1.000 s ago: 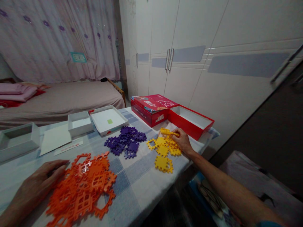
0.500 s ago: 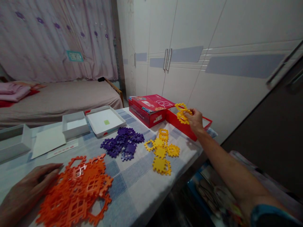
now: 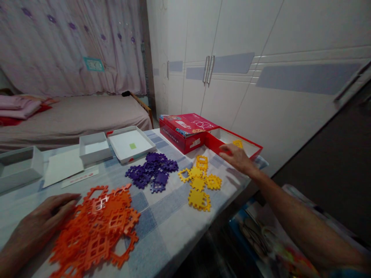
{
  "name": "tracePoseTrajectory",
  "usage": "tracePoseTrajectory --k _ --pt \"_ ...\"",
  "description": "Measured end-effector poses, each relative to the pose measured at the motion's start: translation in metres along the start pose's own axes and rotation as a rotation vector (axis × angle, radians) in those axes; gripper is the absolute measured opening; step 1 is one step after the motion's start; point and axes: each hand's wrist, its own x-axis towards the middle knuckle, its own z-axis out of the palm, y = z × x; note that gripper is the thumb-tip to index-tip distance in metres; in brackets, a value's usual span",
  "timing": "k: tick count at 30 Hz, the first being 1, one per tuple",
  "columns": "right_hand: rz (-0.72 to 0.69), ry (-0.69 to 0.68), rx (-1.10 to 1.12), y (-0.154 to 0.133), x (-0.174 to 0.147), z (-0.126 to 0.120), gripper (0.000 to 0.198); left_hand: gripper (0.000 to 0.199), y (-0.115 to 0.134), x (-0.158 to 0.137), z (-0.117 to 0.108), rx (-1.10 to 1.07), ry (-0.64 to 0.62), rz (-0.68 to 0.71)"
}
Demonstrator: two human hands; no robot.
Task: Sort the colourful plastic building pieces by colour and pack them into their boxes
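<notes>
My right hand (image 3: 239, 157) hovers in front of the open red box tray (image 3: 213, 142), with its fingers loosely apart and nothing in them. Inside that tray, partly hidden by its wall and my hand, lies a yellow notched plastic piece (image 3: 238, 143). Several yellow interlocking building pieces (image 3: 198, 183) are spread on the cloth to the left of this hand. On the left, my left hand (image 3: 42, 220) rests beside a heap of orange interlocking building pieces (image 3: 100, 227), fingers stretched out along its edge. A loose pile of purple interlocking pieces (image 3: 153, 170) sits between the orange and yellow ones.
A red printed box (image 3: 185, 131) stands at the table's back, against the tray. White boxes (image 3: 94, 148), a shallow white lid (image 3: 131, 144) and flat card sheets (image 3: 63, 166) line the far left. The checked tablecloth (image 3: 174, 227) drops off at the right edge, above stored items.
The yellow pieces my right hand held above the tray have left it, and yellow now shows inside the tray. That hand has dropped slightly and opened. My left hand stays by the orange heap.
</notes>
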Motion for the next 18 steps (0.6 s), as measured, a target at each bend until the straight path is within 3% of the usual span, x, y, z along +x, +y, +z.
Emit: tracePoseTrajectory --k 2,5,10,15,18 --pt "-0.085 -0.275 0.031 -0.02 -0.03 0.01 0.033 0.052 0.004 -0.001 -0.003 -0.07 -0.081 -0.051" --pt "-0.059 -0.435 -0.005 -0.038 -0.059 0.022 0.043 0.057 0.014 -0.004 -0.009 -0.115 -0.129 -0.123" --pt "0.055 -0.428 -0.017 -0.041 -0.063 0.029 0.062 0.061 0.028 -0.006 -0.016 -0.154 -0.175 -0.171" --pt "0.131 -0.327 0.087 -0.032 -0.059 0.033 0.03 0.062 0.034 -0.006 -0.02 -0.099 -0.173 -0.156" --pt "0.217 -0.263 0.265 -0.034 -0.059 0.031 0.027 0.059 0.036 -0.007 -0.022 -0.1 -0.167 -0.154"
